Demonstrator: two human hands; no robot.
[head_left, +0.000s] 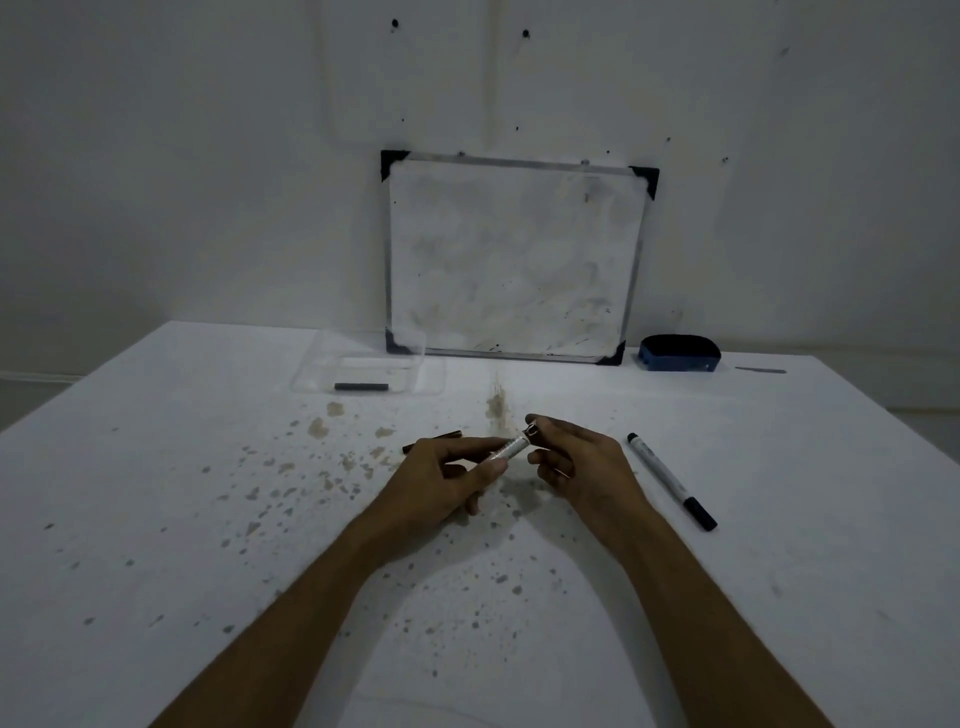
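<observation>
Left hand (441, 475), right hand (576, 462) on marker (511, 447); spare marker (670, 478) beside (eraser (679, 353) beyond).

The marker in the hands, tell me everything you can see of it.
The marker is a slim barrel, white with grey print, plastic by the look. It is held above the stained table, tilted, its far end higher and to the right. The left hand grips the near end; the right hand pinches the far end, where a dark part shows. Whether that is a cap or the tip cannot be told.
</observation>
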